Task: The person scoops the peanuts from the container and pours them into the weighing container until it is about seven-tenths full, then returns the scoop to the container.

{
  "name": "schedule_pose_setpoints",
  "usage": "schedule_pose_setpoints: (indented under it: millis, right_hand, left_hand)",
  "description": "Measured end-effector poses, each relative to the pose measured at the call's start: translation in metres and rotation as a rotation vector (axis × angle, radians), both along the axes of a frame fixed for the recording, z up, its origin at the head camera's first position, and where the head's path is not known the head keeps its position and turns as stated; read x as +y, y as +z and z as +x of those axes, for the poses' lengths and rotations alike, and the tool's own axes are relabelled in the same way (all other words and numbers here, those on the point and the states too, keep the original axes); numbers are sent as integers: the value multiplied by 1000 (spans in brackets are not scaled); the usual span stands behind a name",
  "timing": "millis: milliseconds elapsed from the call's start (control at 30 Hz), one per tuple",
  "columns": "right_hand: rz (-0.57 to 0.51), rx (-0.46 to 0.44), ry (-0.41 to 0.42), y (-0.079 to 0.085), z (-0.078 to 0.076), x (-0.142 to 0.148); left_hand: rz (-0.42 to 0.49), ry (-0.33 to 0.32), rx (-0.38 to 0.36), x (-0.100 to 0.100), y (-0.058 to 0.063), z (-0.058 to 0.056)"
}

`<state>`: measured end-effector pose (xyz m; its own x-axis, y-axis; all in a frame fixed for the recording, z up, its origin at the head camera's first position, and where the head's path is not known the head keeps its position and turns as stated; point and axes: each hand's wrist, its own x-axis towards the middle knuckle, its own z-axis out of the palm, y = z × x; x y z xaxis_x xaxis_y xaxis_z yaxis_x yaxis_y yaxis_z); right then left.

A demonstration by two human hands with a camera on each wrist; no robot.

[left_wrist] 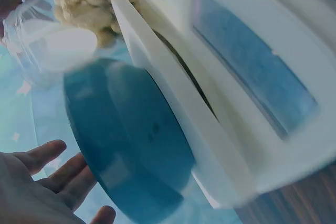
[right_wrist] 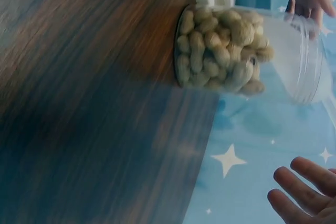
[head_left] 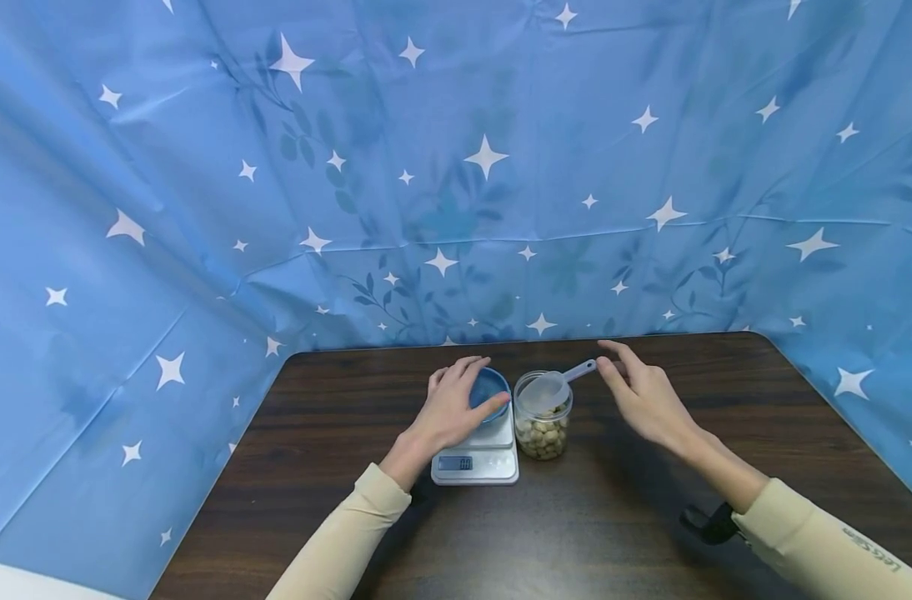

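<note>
Left of jar (right_wrist: 307, 72): spreading empty left hand (head_left: 448, 408) round blue bowl (left_wrist: 131, 140) rim | right, across gap: half-spreading empty right hand (head_left: 648, 404) by scoop handle (head_left: 580, 371)

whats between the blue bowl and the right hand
The clear peanut jar, with the scoop slanting up out of it toward the right hand; this shows in the head view.

blue bowl (left_wrist: 126, 140), white scale (head_left: 493, 472), tan peanuts (right_wrist: 220, 51), dark brown table (head_left: 298, 467), white-starred blue backdrop (head_left: 426, 104).
</note>
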<state>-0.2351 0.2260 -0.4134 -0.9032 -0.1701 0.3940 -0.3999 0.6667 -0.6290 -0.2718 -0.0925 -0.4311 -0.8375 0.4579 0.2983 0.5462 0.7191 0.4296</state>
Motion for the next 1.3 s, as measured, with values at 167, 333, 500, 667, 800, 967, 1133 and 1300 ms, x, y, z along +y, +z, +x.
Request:
schedule_pose_setpoints:
  millis: [167, 333, 500, 667, 800, 967, 1133, 1300]
  right_hand:
    - [-44, -53, 41, -2, 1, -11]
    - [-77, -35, 23, -5, 1, -23]
    - [-125, -19, -18, -8, 2, -33]
    - [-145, 6, -35, -10, 3, -40]
    - [-154, 33, -37, -11, 2, -43]
    - [-178, 71, -37, -12, -2, -47]
    - [-205, 76, -54, -11, -7, -48]
    - [-234, 73, -85, -10, -13, -49]
  left_hand:
    - [-19, -41, -24, 17, 2, 5]
    - [-35, -60, -56, 35, 4, 9]
    - [-37, -75, -63, 48, 2, 11]
    - [-65, -71, -43, 55, -1, 10]
    - [-70, -66, -43, 57, -2, 9]
    - [-48, -58, -52, 60, -2, 8]
    - [-25, -56, -77, 63, -2, 6]
    - [-19, -44, -73, 67, -1, 3]
